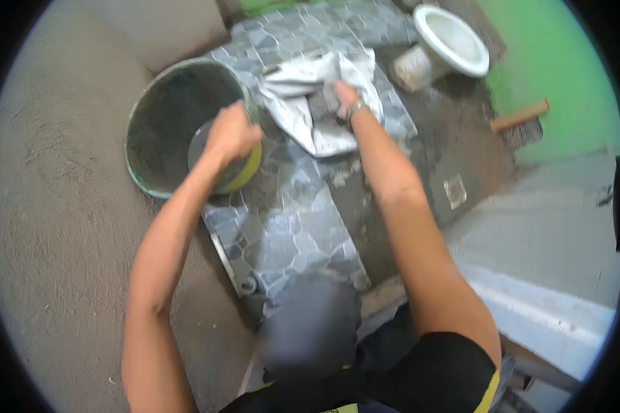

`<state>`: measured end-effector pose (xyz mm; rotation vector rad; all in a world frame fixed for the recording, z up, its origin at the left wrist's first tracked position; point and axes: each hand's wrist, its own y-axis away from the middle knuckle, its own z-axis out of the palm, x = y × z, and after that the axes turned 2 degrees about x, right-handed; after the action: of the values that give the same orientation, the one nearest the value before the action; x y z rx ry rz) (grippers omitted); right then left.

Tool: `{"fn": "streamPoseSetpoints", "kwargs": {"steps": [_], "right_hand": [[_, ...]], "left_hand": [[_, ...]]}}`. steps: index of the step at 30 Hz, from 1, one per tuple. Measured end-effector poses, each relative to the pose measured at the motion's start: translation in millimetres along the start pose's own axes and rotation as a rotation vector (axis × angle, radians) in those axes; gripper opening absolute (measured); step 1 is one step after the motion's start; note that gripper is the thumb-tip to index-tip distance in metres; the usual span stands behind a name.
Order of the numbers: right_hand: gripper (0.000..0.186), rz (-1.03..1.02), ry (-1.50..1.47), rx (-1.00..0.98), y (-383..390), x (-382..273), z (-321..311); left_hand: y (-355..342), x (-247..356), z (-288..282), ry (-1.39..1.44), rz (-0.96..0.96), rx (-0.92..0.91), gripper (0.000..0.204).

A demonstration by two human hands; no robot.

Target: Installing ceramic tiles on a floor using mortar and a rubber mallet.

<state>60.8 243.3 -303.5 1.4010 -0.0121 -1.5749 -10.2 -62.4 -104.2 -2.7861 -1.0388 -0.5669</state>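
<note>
The left hand (235,132) is clenched on the yellow pail (246,173), hiding where it grips the rim. The right hand (347,100) reaches into the open white sack (337,140) on the tiled floor (282,234); its fingertips blur against grey stuff, so its hold cannot be told. The pail partly covers the green tub (162,127), its bottom hard to make out.

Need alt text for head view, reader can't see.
A person's right hand reaches into an open white sack containing grey material; their left hand is curled over a yellow container by a large tub. Stone-patterned tiles lie beneath, with a white toilet upper right.
</note>
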Motion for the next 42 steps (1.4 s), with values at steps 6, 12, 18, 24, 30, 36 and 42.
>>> {"fn": "streamPoseSetpoints", "kwargs": {"steps": [6,12,18,24,30,36,42], "right_hand": [[0.021,-0.049,-0.391,-0.410,162,-6,-73],[0.034,0.198,0.389,-0.064,278,136,-198],[0.040,0.062,1.533,0.093,337,200,-259],[0.033,0.196,1.738,-0.231,344,211,-261],[0.025,0.144,0.134,0.205,346,191,-235],[0.030,-0.146,1.636,-0.381,348,189,-264],[0.024,0.064,1.837,-0.538,331,203,-221]], "left_hand": [[-24,-25,-3,-0.052,0.078,-0.093,0.033],[-35,-12,-2,0.103,0.098,-0.175,0.038],[-35,-28,6,0.021,0.086,-0.156,0.041],[-30,-12,3,0.016,0.146,-0.113,0.043],[-19,-6,0,-0.031,0.172,-0.068,0.042],[-36,-19,5,-0.006,0.134,-0.153,0.039],[-38,-37,6,-0.087,0.183,-0.047,0.041]]}}
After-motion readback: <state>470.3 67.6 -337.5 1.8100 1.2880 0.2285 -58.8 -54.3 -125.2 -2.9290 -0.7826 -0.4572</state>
